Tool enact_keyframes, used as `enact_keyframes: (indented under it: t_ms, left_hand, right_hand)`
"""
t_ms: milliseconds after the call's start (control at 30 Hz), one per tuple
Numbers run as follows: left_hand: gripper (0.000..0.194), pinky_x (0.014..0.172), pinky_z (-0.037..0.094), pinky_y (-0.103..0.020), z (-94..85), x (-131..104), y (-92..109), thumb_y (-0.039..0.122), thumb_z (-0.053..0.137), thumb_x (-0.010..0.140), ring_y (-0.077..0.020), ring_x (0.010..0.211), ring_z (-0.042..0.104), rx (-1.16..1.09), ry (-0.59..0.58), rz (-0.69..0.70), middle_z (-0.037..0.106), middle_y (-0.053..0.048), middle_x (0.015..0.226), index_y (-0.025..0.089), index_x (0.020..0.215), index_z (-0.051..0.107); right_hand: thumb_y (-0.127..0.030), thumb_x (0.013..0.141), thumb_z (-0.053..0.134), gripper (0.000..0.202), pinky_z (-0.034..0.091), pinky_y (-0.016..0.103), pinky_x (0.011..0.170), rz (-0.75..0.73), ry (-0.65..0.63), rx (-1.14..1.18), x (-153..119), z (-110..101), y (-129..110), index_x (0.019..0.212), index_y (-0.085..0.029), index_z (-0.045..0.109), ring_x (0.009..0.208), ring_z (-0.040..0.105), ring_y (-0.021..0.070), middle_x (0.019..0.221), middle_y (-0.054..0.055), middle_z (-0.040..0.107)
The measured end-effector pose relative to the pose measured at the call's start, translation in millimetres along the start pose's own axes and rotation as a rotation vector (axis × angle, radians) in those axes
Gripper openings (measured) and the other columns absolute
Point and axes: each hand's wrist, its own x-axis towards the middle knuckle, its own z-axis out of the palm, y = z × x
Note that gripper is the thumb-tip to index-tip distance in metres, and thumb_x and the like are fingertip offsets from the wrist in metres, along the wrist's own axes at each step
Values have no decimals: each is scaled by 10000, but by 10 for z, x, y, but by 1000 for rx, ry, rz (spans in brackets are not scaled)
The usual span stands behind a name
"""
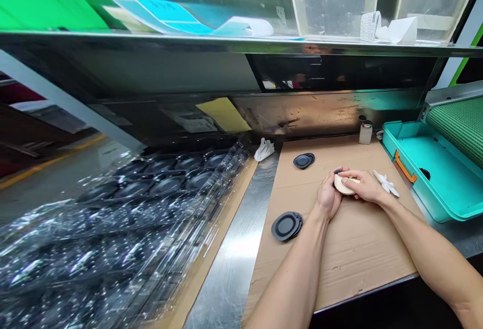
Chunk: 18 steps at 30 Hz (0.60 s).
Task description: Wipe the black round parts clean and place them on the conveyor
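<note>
Over the cardboard sheet, my two hands meet. My left hand is closed on a black round part, of which only a dark edge shows. My right hand grips a cream-coloured rounded pad and presses it against that part; the pad hides most of it. To the left of my left forearm lies a small stack of black round parts. Farther back sits another small stack of black discs. A crumpled white cloth lies just right of my right hand.
Clear plastic trays of black round parts fill the left side. At right stands a teal bin with an orange handle, beside a green conveyor belt. A small bottle stands at the back. A metal shelf hangs overhead.
</note>
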Motion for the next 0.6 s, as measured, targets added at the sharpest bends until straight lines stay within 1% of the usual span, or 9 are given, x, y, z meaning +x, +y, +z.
enact_keyframes:
  t_ms: [100,167,200,267,333,367,433,500,600]
  left_hand:
    - [247,1026,513,-466,-2,-17,15,294,486,988,-272,1155,654,-2,-2,-18,719,-144,1166,151,1011,686]
    - [256,1017,519,-458,4,-24,17,291,482,991,-268,1153,654,11,-11,-18,723,-145,1162,146,1016,691]
    - [262,1008,525,-454,7,-23,14,292,476,996,-263,1144,658,15,-11,-17,723,-142,1161,147,1025,692]
    - [280,984,539,-441,11,-15,0,296,456,1011,-246,1093,673,17,-1,-16,727,-134,1136,148,1041,691]
    - [296,960,551,-424,3,1,-18,302,443,1022,-223,1014,688,10,10,-19,730,-126,1088,141,1041,690]
    - [301,954,555,-415,-4,10,-25,304,443,1024,-215,987,691,3,13,-24,729,-125,1071,134,1040,691]
    - [304,954,556,-401,-24,28,-33,309,452,1022,-211,983,691,-15,16,-36,727,-129,1072,126,1052,692]
    - [308,967,553,-396,-40,41,-33,302,446,1024,-216,1027,687,-32,21,-39,727,-136,1105,125,1083,691]
    - [322,985,549,-390,-41,48,-28,277,414,1034,-213,1059,688,-28,36,-32,735,-128,1125,131,1128,685]
  right_hand:
    - [-387,900,591,436,352,172,439,54,-83,-79,-19,-106,-9,1284,-212,701,444,474,71,632,-32,620]
    - [-355,880,607,392,398,181,490,59,-97,-157,-25,-203,10,1222,-217,739,502,530,84,678,-22,661]
    - [-342,875,611,368,435,189,538,33,-76,-196,-26,-236,23,1191,-218,754,565,577,96,744,-11,697]
    - [-341,895,597,344,508,223,700,-73,23,-273,-24,-240,46,1179,-228,755,773,667,135,948,13,749]
    - [-366,946,553,363,516,272,875,-179,165,-368,-21,-154,52,1248,-250,716,986,684,176,1141,24,738]
    - [-385,970,530,379,506,292,927,-204,217,-430,-19,-90,47,1296,-269,685,1051,678,190,1200,25,723]
    - [-427,1000,496,408,507,323,934,-177,264,-579,-16,39,23,1373,-321,623,1056,687,216,1210,27,723]
    - [-466,1018,460,432,521,346,874,-85,300,-717,-11,130,-12,1417,-353,579,969,710,241,1130,46,747]
    - [-466,1043,389,473,519,343,824,25,376,-812,-8,196,-68,1467,-311,530,902,718,256,1044,85,759]
